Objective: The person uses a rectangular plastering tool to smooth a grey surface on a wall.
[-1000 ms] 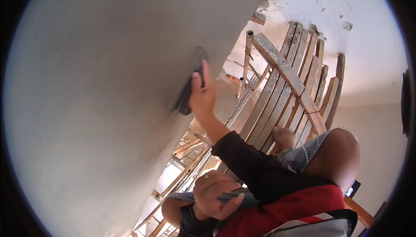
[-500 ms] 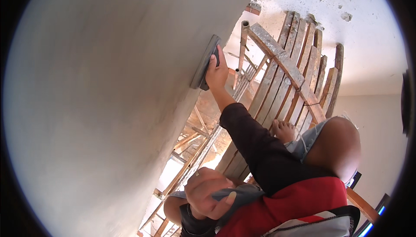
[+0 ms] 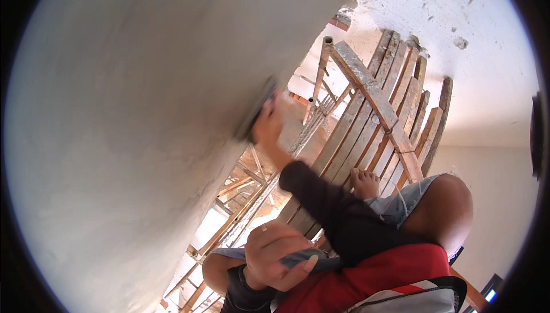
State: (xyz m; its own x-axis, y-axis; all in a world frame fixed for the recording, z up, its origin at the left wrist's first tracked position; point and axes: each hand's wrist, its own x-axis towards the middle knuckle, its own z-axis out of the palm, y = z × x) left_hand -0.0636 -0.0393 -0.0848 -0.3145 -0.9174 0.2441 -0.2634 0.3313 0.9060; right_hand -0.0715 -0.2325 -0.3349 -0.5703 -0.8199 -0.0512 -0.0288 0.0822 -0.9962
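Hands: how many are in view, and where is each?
2. The right hand, blurred, holds a dark float at the grey wall, near its edge; the left hand is curled low, in front of the lap. No others show.

Downward head-worn fisheye view (close) over hands (image 3: pixel 274 252)

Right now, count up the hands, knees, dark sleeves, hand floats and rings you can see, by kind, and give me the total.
Hands (left hand, right hand): 2
Knees: 2
Dark sleeves: 2
Hand float, blurred: 1
Ring: 1
Total: 8
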